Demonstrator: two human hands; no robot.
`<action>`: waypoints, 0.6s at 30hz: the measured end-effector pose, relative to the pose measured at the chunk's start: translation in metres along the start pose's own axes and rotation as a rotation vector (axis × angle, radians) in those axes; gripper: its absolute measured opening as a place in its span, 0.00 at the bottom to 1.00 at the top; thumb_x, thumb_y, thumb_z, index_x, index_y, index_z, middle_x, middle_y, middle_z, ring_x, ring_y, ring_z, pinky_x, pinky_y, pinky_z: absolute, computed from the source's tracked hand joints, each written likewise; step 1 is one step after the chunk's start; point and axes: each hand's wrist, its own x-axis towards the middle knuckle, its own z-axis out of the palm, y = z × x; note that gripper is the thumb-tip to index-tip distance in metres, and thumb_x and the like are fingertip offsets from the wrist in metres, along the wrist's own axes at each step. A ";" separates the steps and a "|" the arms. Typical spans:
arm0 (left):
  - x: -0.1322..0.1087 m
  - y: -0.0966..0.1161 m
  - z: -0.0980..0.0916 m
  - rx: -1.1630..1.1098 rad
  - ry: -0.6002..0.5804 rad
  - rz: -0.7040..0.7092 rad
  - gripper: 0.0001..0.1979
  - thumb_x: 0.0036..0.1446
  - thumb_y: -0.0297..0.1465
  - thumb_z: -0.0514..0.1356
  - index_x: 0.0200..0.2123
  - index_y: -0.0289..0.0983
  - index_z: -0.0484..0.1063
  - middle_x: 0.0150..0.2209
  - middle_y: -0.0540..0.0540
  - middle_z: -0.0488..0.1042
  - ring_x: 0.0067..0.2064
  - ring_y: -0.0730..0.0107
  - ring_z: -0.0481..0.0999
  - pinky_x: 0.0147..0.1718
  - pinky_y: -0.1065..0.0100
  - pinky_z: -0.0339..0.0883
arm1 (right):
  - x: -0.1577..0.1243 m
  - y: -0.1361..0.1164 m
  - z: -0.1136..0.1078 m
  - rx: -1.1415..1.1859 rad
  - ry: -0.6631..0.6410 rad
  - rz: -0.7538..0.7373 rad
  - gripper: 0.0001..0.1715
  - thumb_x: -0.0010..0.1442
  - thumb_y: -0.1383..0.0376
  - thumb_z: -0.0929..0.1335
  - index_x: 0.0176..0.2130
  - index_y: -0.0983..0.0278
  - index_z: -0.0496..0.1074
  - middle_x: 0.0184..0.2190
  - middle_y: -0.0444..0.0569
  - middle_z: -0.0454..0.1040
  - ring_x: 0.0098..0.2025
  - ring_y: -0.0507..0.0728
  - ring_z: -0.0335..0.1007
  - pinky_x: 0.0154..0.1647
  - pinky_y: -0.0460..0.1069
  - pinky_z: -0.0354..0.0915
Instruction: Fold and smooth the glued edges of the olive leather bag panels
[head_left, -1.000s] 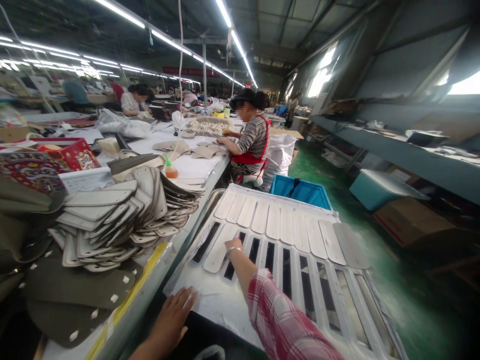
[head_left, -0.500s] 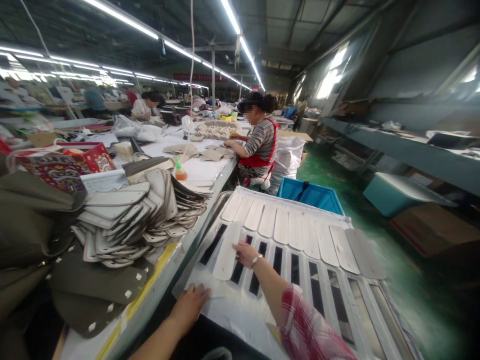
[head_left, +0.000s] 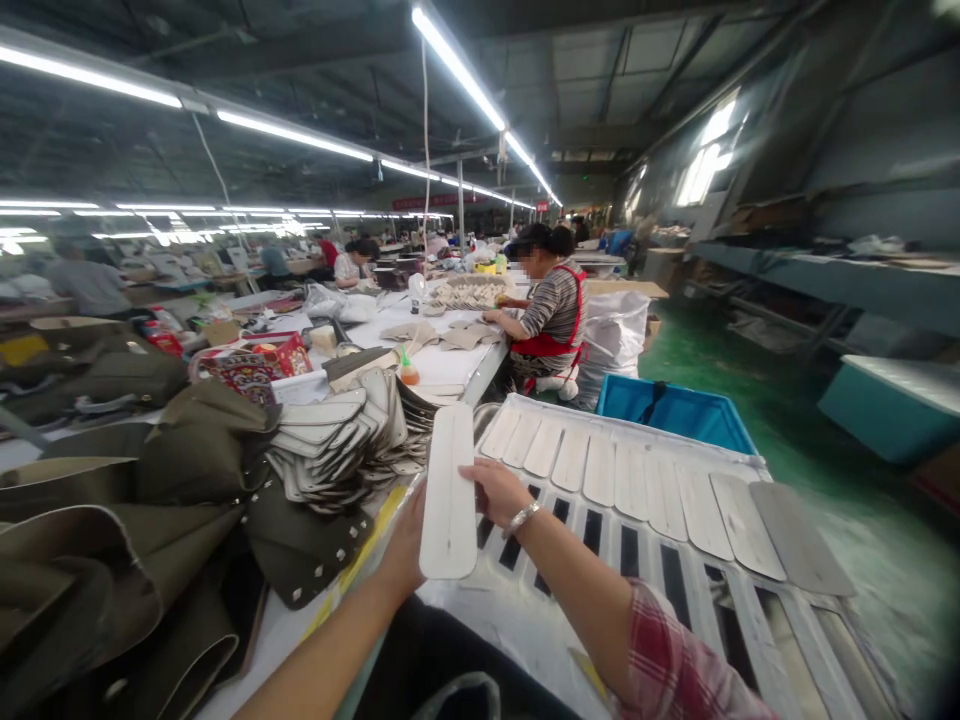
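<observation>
A long off-white panel with rounded ends (head_left: pixel 449 500) is held up in front of me, tilted, above the near left part of the slotted board. My right hand (head_left: pixel 496 493), with a bracelet at the wrist, pinches its right edge. At the panel's left edge is my left hand (head_left: pixel 403 548), closed on it, its fingers mostly hidden behind. Similar pale panels (head_left: pixel 586 468) lie in a row along the far side of the white slotted board (head_left: pixel 480 605). Dark openings show between the board's bars, and a greyer panel (head_left: pixel 799 535) ends the row at right.
On the table at left sit stacked pale-edged pieces (head_left: pixel 330 435), dark olive material (head_left: pixel 202 470) and an orange-filled bottle with a green tip (head_left: pixel 408 370). A co-worker in a red apron (head_left: pixel 551 310) works beyond. A blue bin (head_left: pixel 675 410) stands behind the board.
My right hand has lifted the panel off the slotted board and brought it left. My left hand has come up from the board's edge to the panel. The view has swung left.
</observation>
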 end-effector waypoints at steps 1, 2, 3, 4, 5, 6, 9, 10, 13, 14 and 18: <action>-0.001 0.011 -0.012 0.088 0.078 0.059 0.31 0.55 0.33 0.53 0.61 0.30 0.51 0.61 0.34 0.54 0.63 0.52 0.51 0.60 0.52 0.47 | -0.010 -0.010 0.006 0.006 -0.077 -0.013 0.16 0.45 0.66 0.71 0.38 0.67 0.70 0.27 0.47 0.75 0.32 0.58 0.73 0.31 0.50 0.68; -0.003 0.023 -0.023 0.195 0.151 0.119 0.28 0.56 0.30 0.51 0.60 0.30 0.52 0.61 0.35 0.56 0.62 0.54 0.52 0.60 0.53 0.48 | -0.020 -0.018 0.009 0.018 -0.145 -0.039 0.18 0.46 0.66 0.71 0.40 0.65 0.69 0.29 0.47 0.75 0.33 0.57 0.73 0.33 0.50 0.69; -0.006 0.034 -0.035 0.305 0.216 0.185 0.26 0.57 0.27 0.49 0.60 0.31 0.53 0.60 0.36 0.57 0.62 0.56 0.53 0.60 0.55 0.49 | -0.031 -0.023 0.011 0.034 -0.192 -0.065 0.20 0.48 0.66 0.71 0.42 0.64 0.68 0.31 0.46 0.75 0.34 0.57 0.73 0.34 0.50 0.69; -0.011 0.045 -0.045 0.398 0.261 0.250 0.26 0.58 0.24 0.48 0.60 0.32 0.54 0.60 0.39 0.59 0.62 0.59 0.54 0.59 0.56 0.50 | -0.041 -0.026 0.011 0.046 -0.207 -0.079 0.20 0.49 0.65 0.71 0.43 0.63 0.68 0.32 0.46 0.75 0.34 0.56 0.73 0.35 0.50 0.69; -0.017 0.056 -0.054 0.483 0.295 0.308 0.25 0.58 0.23 0.47 0.60 0.34 0.55 0.59 0.41 0.60 0.61 0.60 0.55 0.59 0.56 0.51 | -0.052 -0.027 0.011 0.049 -0.185 -0.074 0.19 0.50 0.65 0.70 0.44 0.63 0.67 0.33 0.47 0.75 0.35 0.56 0.73 0.36 0.50 0.69; -0.024 0.066 -0.062 0.559 0.319 0.357 0.24 0.59 0.22 0.47 0.59 0.36 0.57 0.59 0.43 0.62 0.61 0.60 0.56 0.58 0.55 0.51 | -0.062 -0.025 0.012 0.042 -0.129 -0.055 0.18 0.51 0.64 0.70 0.43 0.64 0.67 0.33 0.48 0.76 0.34 0.56 0.73 0.35 0.50 0.69; -0.043 0.093 -0.075 0.713 0.340 0.438 0.19 0.60 0.25 0.49 0.55 0.37 0.64 0.57 0.45 0.65 0.59 0.57 0.60 0.56 0.53 0.54 | -0.093 -0.012 0.020 -0.028 0.086 -0.053 0.18 0.54 0.56 0.69 0.40 0.66 0.68 0.31 0.51 0.75 0.31 0.56 0.72 0.32 0.50 0.69; -0.049 0.101 -0.078 0.743 0.329 0.446 0.18 0.60 0.26 0.50 0.53 0.37 0.66 0.57 0.45 0.65 0.58 0.56 0.60 0.56 0.52 0.55 | -0.103 -0.008 0.023 -0.068 0.159 -0.091 0.22 0.55 0.52 0.67 0.40 0.67 0.68 0.31 0.51 0.75 0.31 0.57 0.72 0.32 0.50 0.69; -0.064 0.122 -0.085 0.787 0.284 0.455 0.17 0.60 0.26 0.50 0.51 0.36 0.68 0.56 0.43 0.66 0.57 0.54 0.62 0.55 0.52 0.55 | -0.129 0.000 0.031 -0.300 0.390 -0.256 0.34 0.53 0.44 0.65 0.47 0.68 0.66 0.39 0.55 0.74 0.38 0.59 0.71 0.37 0.50 0.68; -0.068 0.128 -0.088 0.790 0.273 0.459 0.17 0.60 0.25 0.50 0.50 0.36 0.69 0.56 0.43 0.67 0.57 0.54 0.63 0.54 0.52 0.55 | -0.137 0.002 0.031 -0.389 0.461 -0.302 0.38 0.51 0.44 0.65 0.50 0.69 0.64 0.43 0.56 0.72 0.42 0.59 0.70 0.40 0.50 0.67; -0.083 0.147 -0.101 0.784 0.216 0.487 0.16 0.60 0.26 0.50 0.48 0.35 0.70 0.53 0.42 0.69 0.55 0.54 0.64 0.54 0.50 0.55 | -0.162 0.009 0.030 -0.509 0.512 -0.315 0.44 0.52 0.43 0.64 0.58 0.64 0.53 0.50 0.54 0.67 0.42 0.57 0.69 0.37 0.49 0.67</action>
